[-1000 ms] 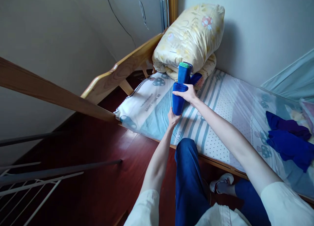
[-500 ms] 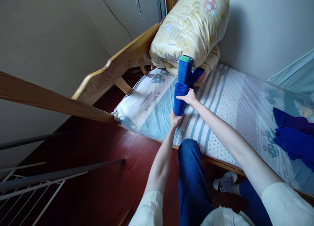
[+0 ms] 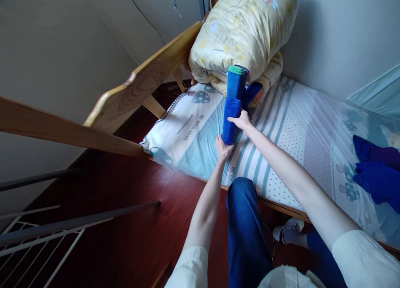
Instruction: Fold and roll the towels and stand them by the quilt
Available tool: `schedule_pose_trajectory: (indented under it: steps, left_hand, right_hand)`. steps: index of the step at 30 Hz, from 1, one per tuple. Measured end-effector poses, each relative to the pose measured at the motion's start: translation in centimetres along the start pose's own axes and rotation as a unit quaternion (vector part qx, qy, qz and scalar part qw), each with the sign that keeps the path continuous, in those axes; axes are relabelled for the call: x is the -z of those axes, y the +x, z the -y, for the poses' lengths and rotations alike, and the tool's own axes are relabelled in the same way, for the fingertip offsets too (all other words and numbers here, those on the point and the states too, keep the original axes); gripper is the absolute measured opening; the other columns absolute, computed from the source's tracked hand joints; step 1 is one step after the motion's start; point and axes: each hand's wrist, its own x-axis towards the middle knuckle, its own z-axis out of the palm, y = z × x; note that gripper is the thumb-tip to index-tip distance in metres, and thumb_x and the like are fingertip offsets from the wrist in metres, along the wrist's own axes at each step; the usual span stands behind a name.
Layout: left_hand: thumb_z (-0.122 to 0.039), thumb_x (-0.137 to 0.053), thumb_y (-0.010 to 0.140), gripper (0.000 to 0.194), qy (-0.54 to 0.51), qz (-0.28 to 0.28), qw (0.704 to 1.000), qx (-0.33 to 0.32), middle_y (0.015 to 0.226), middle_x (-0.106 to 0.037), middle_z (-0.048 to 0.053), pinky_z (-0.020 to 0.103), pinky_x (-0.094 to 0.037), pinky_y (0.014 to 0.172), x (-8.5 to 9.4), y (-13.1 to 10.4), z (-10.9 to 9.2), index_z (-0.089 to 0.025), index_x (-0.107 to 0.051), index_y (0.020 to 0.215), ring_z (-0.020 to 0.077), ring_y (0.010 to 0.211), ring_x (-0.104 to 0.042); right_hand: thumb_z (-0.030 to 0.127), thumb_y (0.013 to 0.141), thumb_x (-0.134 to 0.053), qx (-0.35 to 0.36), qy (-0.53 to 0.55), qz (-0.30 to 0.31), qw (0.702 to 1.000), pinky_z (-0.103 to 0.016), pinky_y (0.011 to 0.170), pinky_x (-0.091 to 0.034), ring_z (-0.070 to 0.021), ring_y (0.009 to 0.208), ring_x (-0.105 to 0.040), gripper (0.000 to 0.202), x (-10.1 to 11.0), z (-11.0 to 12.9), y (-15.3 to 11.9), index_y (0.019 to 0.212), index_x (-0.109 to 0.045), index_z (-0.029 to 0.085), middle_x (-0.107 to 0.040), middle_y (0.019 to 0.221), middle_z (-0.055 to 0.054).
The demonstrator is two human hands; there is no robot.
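Note:
A rolled blue cloth with a green end stands out in front of me over the bed, its near part folded over in brighter blue. My left hand is closed around its near bottom end. Higher up, my right hand grips the roll from the right side, thumb across the front. A loose dark-blue flap sticks out to the right behind the roll. Some of the fingers are hidden by the cloth.
Behind the roll lies a bundled yellow quilt against the wooden headboard. The patterned mattress runs to the right, with dark-blue clothing on it. White rack bars stand at lower left.
The view has shifted slightly. Both hands keep their hold on the blue roll, and the bright-blue folded part sits a little farther up in the picture.

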Motion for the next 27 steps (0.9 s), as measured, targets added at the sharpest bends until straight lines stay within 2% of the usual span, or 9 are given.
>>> schedule_pose_trajectory:
  steps: [6,10,13,16,20,23,24,25,27]
  left_hand:
    - [-0.025,-0.077,0.068,0.076,0.036,-0.032,0.999,-0.008,0.132,-0.054,0.015,0.049,-0.042,0.11,-0.9,0.5,0.6,-0.02,-0.045,0.137,0.039,0.134,-0.049]
    - [-0.027,-0.076,0.07,0.079,0.064,-0.028,0.998,-0.002,0.135,-0.052,0.018,0.056,-0.039,0.111,-1.0,0.1,0.3,-0.018,-0.043,0.142,0.0435,0.136,-0.046]
    - [-0.03,-0.079,0.071,0.085,0.086,-0.032,0.996,0.004,0.139,-0.049,0.02,0.059,-0.035,0.112,-0.7,-0.5,-0.3,-0.02,-0.04,0.146,0.0461,0.139,-0.042]
    - [-0.036,-0.087,0.069,0.097,0.088,-0.044,0.995,0.01,0.145,-0.045,0.023,0.059,-0.031,0.115,0.1,-1.5,-1.2,-0.018,-0.037,0.15,0.0469,0.141,-0.038]
    - [-0.043,-0.089,0.071,0.11,0.073,-0.078,0.994,0.017,0.156,-0.034,0.029,0.06,-0.024,0.12,1.1,-4.8,-2.1,-0.013,-0.028,0.157,0.0465,0.146,-0.032]
    - [-0.045,-0.069,0.091,0.086,0.074,-0.095,0.992,-0.04,0.158,-0.034,0.028,0.057,-0.025,0.122,1.4,-10.4,-2.1,-0.011,-0.029,0.158,0.0391,0.149,-0.031]
    - [-0.044,-0.061,0.096,0.074,0.081,-0.078,0.991,-0.079,0.156,-0.039,0.026,0.056,-0.028,0.122,1.4,-12.9,-2.0,-0.011,-0.034,0.157,0.036,0.147,-0.035]
    - [-0.042,-0.057,0.098,0.065,0.094,-0.033,0.987,-0.128,0.153,-0.045,0.023,0.054,-0.032,0.12,1.5,-15.5,-1.9,-0.012,-0.04,0.153,0.0337,0.144,-0.041]
    - [-0.039,-0.053,0.1,0.046,0.141,0.09,0.96,-0.225,0.142,-0.059,0.017,0.052,-0.036,0.119,1.8,-20.4,-1.6,-0.016,-0.058,0.14,0.0309,0.137,-0.05]
  right_hand:
    - [0.031,0.069,-0.087,0.001,0.001,0.015,1.0,-0.055,0.112,-0.048,-0.0307,0.12,-0.067,0.058,0.0,-1.3,1.9,0.121,-0.064,0.018,-0.071,0.12,-0.012]
    - [0.034,0.071,-0.088,0.025,0.035,0.026,0.999,-0.053,0.115,-0.046,-0.0288,0.126,-0.063,0.063,0.0,-2.3,2.3,0.126,-0.063,0.019,-0.069,0.128,-0.012]
    - [0.035,0.072,-0.088,0.019,0.051,0.026,0.998,-0.05,0.115,-0.047,-0.0273,0.128,-0.063,0.068,0.3,-2.7,2.0,0.132,-0.06,0.019,-0.066,0.135,-0.013]
    - [0.032,0.072,-0.087,-0.015,0.065,0.021,0.998,-0.05,0.112,-0.049,-0.0276,0.126,-0.064,0.074,1.3,-2.8,0.3,0.138,-0.057,0.019,-0.064,0.14,-0.016]
    - [0.03,0.076,-0.083,-0.065,0.112,0.027,0.991,-0.048,0.112,-0.05,-0.0271,0.126,-0.064,0.074,4.9,-4.1,-5.6,0.143,-0.055,0.018,-0.06,0.147,-0.019]
    - [0.033,0.078,-0.081,-0.113,0.156,0.035,0.981,-0.046,0.111,-0.051,-0.0253,0.125,-0.065,0.063,9.7,-7.3,-12.7,0.136,-0.06,0.021,-0.063,0.144,-0.016]
    - [0.035,0.078,-0.08,-0.134,0.161,0.031,0.977,-0.046,0.111,-0.051,-0.0249,0.126,-0.064,0.058,11.7,-8.8,-15.4,0.132,-0.062,0.022,-0.065,0.142,-0.014]
    - [0.037,0.078,-0.08,-0.158,0.158,0.019,0.974,-0.045,0.109,-0.051,-0.0249,0.126,-0.064,0.054,13.8,-10.5,-18.2,0.128,-0.064,0.023,-0.066,0.14,-0.014]
    - [0.038,0.076,-0.08,-0.2,0.141,-0.044,0.969,-0.043,0.106,-0.053,-0.0251,0.124,-0.065,0.049,18.7,-14.2,-23.9,0.121,-0.067,0.023,-0.068,0.137,-0.013]
